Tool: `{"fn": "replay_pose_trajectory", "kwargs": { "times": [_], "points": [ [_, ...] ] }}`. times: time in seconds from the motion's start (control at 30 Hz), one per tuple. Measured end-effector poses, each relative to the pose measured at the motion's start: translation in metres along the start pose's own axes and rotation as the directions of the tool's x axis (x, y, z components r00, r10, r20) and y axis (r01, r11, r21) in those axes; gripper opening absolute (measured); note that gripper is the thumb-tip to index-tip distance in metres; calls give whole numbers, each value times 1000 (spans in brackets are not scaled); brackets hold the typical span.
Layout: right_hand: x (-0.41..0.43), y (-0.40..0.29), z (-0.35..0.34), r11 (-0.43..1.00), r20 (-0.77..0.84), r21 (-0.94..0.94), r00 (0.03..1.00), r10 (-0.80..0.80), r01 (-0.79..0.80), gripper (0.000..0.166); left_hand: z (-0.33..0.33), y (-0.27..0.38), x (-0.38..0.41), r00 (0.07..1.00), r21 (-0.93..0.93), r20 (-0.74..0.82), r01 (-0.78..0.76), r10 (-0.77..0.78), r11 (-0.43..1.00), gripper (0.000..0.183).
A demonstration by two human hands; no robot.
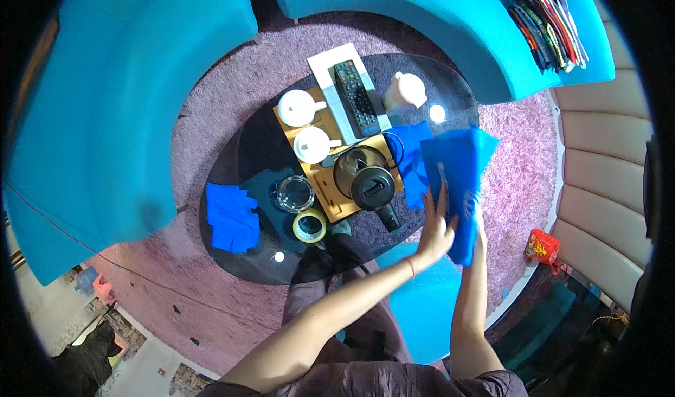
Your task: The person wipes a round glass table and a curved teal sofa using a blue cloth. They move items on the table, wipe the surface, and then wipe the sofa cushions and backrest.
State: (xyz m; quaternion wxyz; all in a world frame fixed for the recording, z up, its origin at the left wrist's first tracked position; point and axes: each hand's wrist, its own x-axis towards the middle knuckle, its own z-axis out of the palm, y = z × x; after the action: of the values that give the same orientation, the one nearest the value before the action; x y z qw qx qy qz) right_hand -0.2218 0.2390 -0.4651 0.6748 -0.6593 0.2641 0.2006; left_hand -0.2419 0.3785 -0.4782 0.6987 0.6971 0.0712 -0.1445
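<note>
A folded blue fabric piece (456, 186) with pale printing, possibly a bag, is raised above the right side of the dark oval glass table (245, 154). Spread fingers of my left hand (437, 233) lie against its lower left edge and front; whether they grip it is unclear. From behind its lower right edge, my right hand (480, 233) supports it, with most fingers hidden. Just left of the raised piece, another blue cloth piece (414, 159) lies flat, partly covered. A third blue cloth piece (232, 217) rests at the table's left end.
A wooden tray (337, 207) bears two white lidded mugs (296, 108) and an electric kettle (364, 178). Around it are a remote control (356, 99) on a box, a pale jug (406, 91), a glass bowl (295, 194) and a tape roll (309, 226). Turquoise sofas (121, 107) curve round.
</note>
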Motion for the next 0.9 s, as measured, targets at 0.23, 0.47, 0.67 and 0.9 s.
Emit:
{"fn": "replay_pose_trajectory", "kwargs": {
  "times": [0.23,0.47,0.67,0.9],
  "points": [
    [152,75,-10,1000,122,20,993,1,-3,67,9,-77,93,988,96,-153,32,-17,995,83],
    [199,86,7,998,251,12,966,-66,65,66,-4,-105,80,978,-55,-183,87,-96,995,70],
    [203,56,-19,901,-142,-370,944,-297,228,49,6,-100,23,995,-19,-53,87,-88,996,70],
    [121,7,1,863,-302,-413,851,-430,289,49,-46,-123,-87,990,39,7,141,-142,989,44]
  ]
}}
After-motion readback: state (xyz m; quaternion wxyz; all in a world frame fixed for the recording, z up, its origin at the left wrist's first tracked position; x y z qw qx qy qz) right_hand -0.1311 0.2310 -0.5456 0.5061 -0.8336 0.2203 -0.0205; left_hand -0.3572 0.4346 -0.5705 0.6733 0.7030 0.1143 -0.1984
